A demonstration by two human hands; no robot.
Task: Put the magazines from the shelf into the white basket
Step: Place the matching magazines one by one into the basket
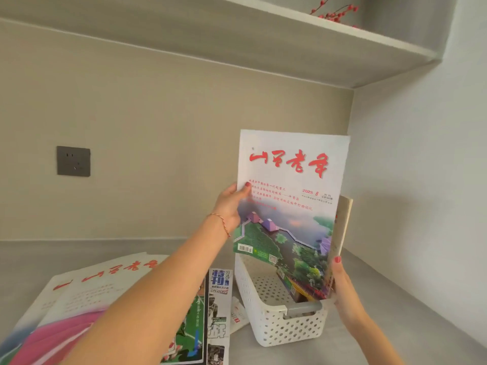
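Left hand [229, 204] pinching the left edge of an upright magazine [290, 206], thumb on the cover; right hand [342, 283] gripping its lower right corner. Held standing in the white basket [276, 327], lower edge tilted inside the rim. Set on a grey table [395, 325], near the right wall. More magazines [105, 291] fanned flat left of the basket. Overhead, a shelf [290, 56]; wall socket [73, 161] at left.

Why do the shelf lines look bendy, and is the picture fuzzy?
Head view: the wide lens bows the upper shelf edges; soft, even light, faint shadows; the held magazine title is sharp, its small print smeared; the near left forearm looks oversized and soft.
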